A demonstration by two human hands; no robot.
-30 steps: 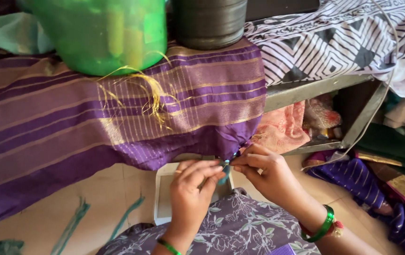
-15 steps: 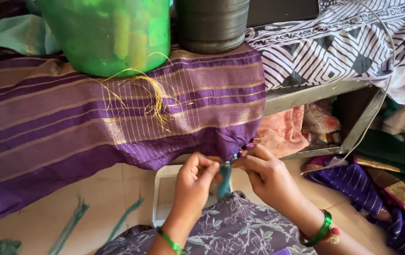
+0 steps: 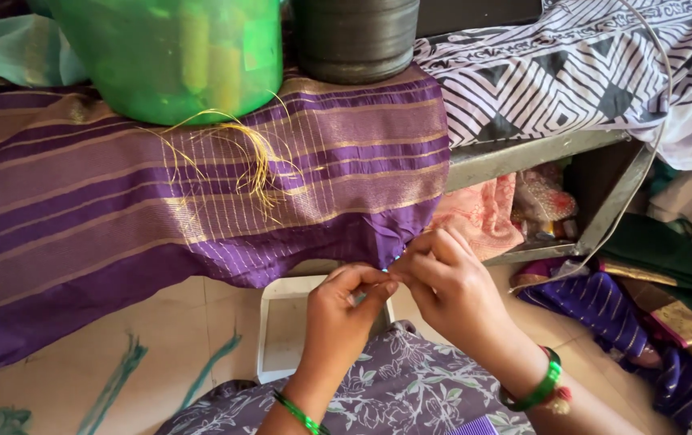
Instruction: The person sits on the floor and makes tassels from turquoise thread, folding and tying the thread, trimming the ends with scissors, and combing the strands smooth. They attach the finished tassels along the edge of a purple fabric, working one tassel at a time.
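So the purple gold-striped woven cloth (image 3: 201,193) hangs off the far ledge, with a green plastic bucket (image 3: 168,52) and a dark ribbed metal pot (image 3: 355,36) sitting on it. Near its right corner, left hand (image 3: 338,322) and right hand (image 3: 446,290) meet above a white flat tray (image 3: 281,322).

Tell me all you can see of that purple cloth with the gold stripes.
The purple cloth with gold stripes looks like a fine woven fabric with a slight sheen. It is draped over a raised surface and hangs down toward the floor. Bands of purple alternate with gold lines, crossed in one patch by thin gold threads, and loose gold strands lie on top. A green plastic tub and a dark ribbed pot stand on it. The left hand and right hand pinch its gathered lower corner.
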